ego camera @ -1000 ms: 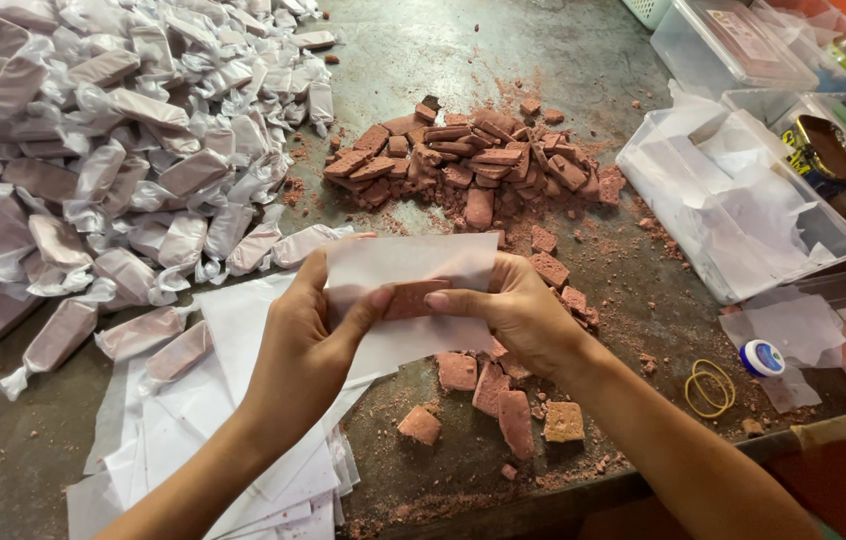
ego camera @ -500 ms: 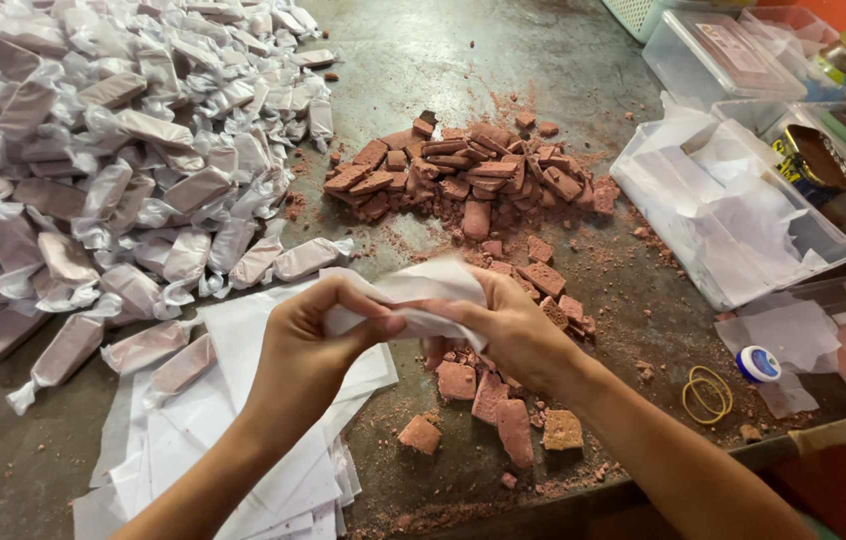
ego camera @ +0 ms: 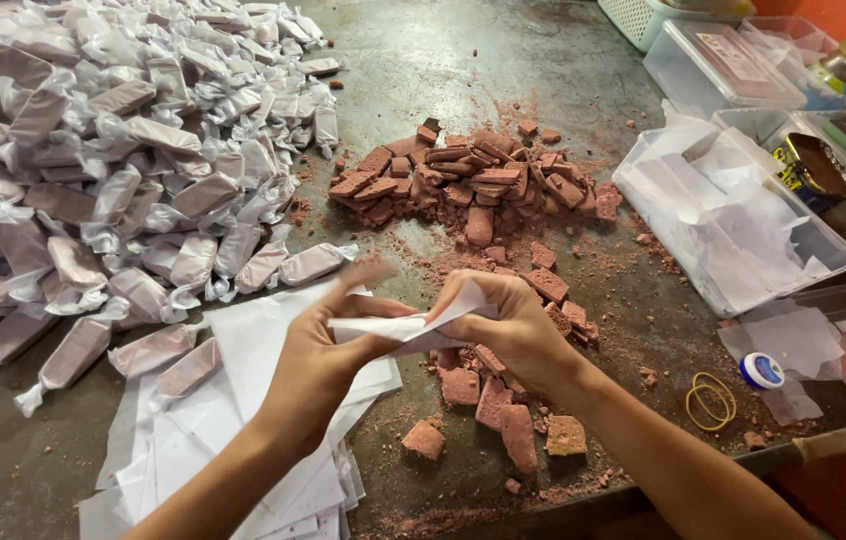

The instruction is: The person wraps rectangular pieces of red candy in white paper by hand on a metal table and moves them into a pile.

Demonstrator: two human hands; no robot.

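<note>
Both hands meet over the dark, dusty metal worktop (ego camera: 463, 70), and between them is a thin white paper wrapper (ego camera: 398, 328) rolled into a narrow tube, presumably around one of the reddish-brown blocks, though the block itself is hidden inside. The left hand (ego camera: 318, 365) has its fingers (ego camera: 368, 275) closed round one end of the tube, the forefinger lifted and blurred; the right hand (ego camera: 508, 325) pinches the other end, where a corner of paper sticks up, so the roll is stretched between the two grips, which looks like the way to twist its ends. Just under the left fingers lies a loose stack of flat white paper sheets (ego camera: 243, 450), handy for the next pull. Below and beyond the right fingers sit the bare reddish-brown crumbly blocks (ego camera: 473, 185), heaped and scattered in their own dust. Far out past the left fingers spreads a big pile of finished paper-wrapped pieces with twisted ends (ego camera: 93, 170). Off to the right of the right fingers, a clear plastic tub (ego camera: 823, 270) holds crumpled white paper; yellow rubber bands (ego camera: 711, 398) lie nearer.
</note>
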